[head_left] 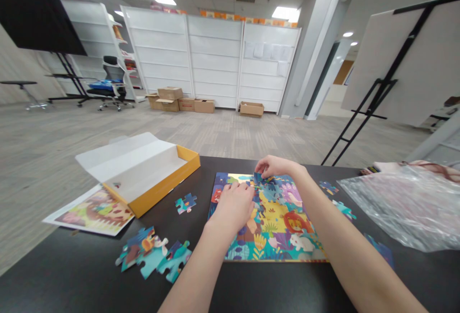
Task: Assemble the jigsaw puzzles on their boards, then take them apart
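A colourful animal jigsaw puzzle [273, 207] lies on the dark table in front of me, with a lion, a white animal and plants on it. My left hand [237, 205] rests on its left part, fingers laid over the pieces and holding nothing that I can see. Near the top edge, my right hand [275, 167] pinches a dark blue puzzle piece [258, 178] between thumb and fingers. Whether that piece is seated or slightly raised, I cannot tell. My hands and forearms cover parts of the picture.
Left of the puzzle are loose pieces [153, 253], a single piece [186, 203], an open yellow box [163, 193] and a picture sheet [93, 212]. To the right, more pieces [344, 209] lie beside a clear plastic bag [406, 202]. The table's far edge runs behind the puzzle.
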Demonstrator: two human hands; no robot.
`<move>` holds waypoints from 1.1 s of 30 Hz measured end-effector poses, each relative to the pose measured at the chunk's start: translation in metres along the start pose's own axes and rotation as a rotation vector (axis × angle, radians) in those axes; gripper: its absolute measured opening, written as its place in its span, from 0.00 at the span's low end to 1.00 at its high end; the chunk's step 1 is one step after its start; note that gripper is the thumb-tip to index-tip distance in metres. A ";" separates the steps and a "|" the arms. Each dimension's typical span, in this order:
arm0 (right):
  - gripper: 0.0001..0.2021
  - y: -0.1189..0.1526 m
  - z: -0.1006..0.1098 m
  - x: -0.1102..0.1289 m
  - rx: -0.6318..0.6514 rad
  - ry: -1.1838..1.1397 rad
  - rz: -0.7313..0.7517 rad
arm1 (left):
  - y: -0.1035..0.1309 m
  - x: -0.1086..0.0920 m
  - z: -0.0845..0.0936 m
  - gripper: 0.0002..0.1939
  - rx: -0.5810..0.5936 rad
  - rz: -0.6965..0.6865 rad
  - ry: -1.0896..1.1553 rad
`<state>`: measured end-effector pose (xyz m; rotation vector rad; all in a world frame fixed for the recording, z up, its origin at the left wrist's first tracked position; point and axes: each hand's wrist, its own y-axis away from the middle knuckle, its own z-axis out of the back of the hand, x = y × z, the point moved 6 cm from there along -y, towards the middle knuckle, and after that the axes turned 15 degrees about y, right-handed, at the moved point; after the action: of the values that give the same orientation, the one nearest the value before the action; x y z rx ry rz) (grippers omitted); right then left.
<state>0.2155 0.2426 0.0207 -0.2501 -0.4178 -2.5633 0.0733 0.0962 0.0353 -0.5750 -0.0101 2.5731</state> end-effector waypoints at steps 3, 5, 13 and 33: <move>0.20 0.001 0.001 0.001 -0.006 0.013 -0.009 | 0.000 0.000 0.000 0.07 0.001 0.002 -0.002; 0.19 0.001 0.002 0.001 -0.013 0.026 -0.010 | 0.000 0.000 0.001 0.07 -0.003 -0.001 -0.001; 0.16 0.003 0.007 -0.002 -0.054 0.061 -0.013 | 0.001 0.001 0.000 0.07 0.007 0.009 -0.005; 0.26 0.007 0.005 -0.001 0.086 0.118 -0.022 | 0.001 -0.003 -0.003 0.07 0.011 0.000 -0.019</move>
<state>0.2205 0.2395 0.0270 -0.0638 -0.4868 -2.5589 0.0762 0.0942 0.0338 -0.5468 -0.0022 2.5773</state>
